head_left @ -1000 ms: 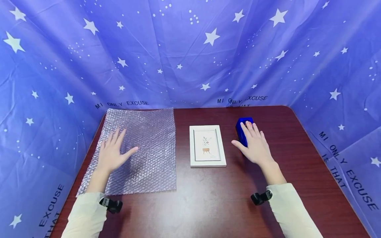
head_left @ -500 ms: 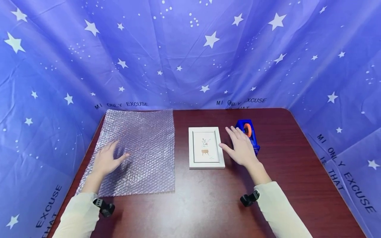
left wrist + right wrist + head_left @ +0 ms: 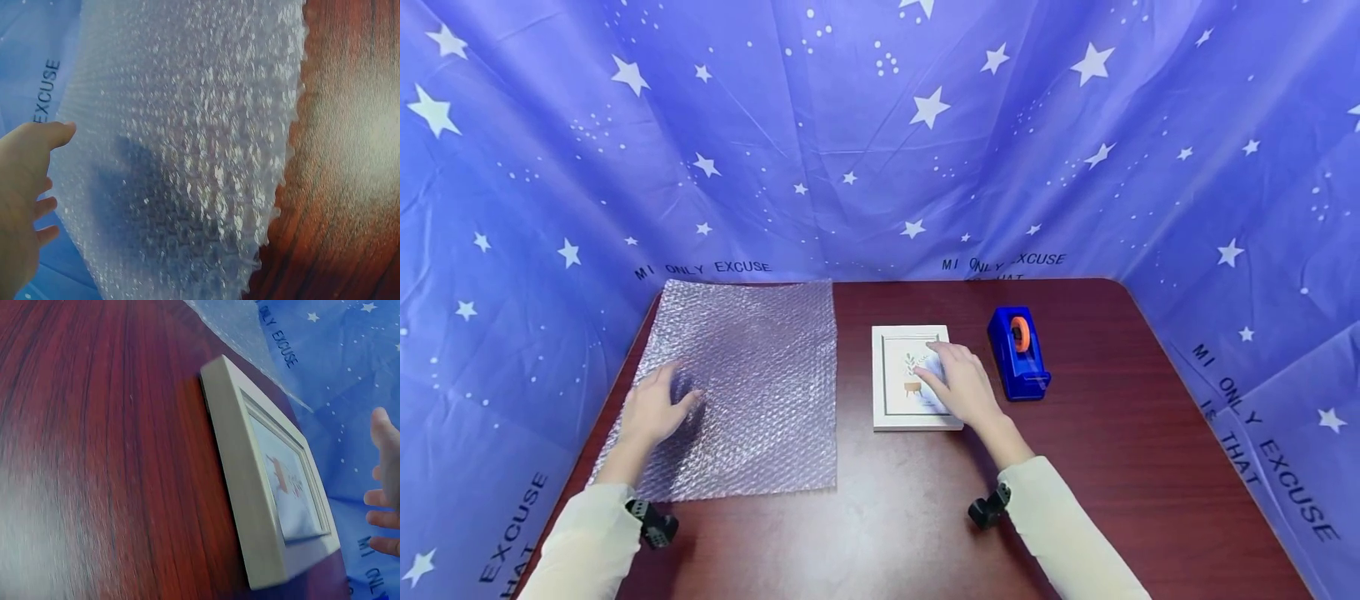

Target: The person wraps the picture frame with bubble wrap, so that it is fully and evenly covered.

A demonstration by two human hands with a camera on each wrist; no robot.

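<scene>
My right hand (image 3: pixel 961 387) hovers over the right side of the white picture frame (image 3: pixel 897 385), thumb and fingers apart; the frame lies face up on the table (image 3: pixel 1112 400) between the bubble wrap (image 3: pixel 760 392) and the blue tape dispenser (image 3: pixel 1021 371). My left hand (image 3: pixel 653 408) hangs above the bubble wrap's left side, relaxed, thumb away from its fingers, though I can't tell how near the sheet.

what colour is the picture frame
The picture frame is white, showing best in the head view.
</scene>
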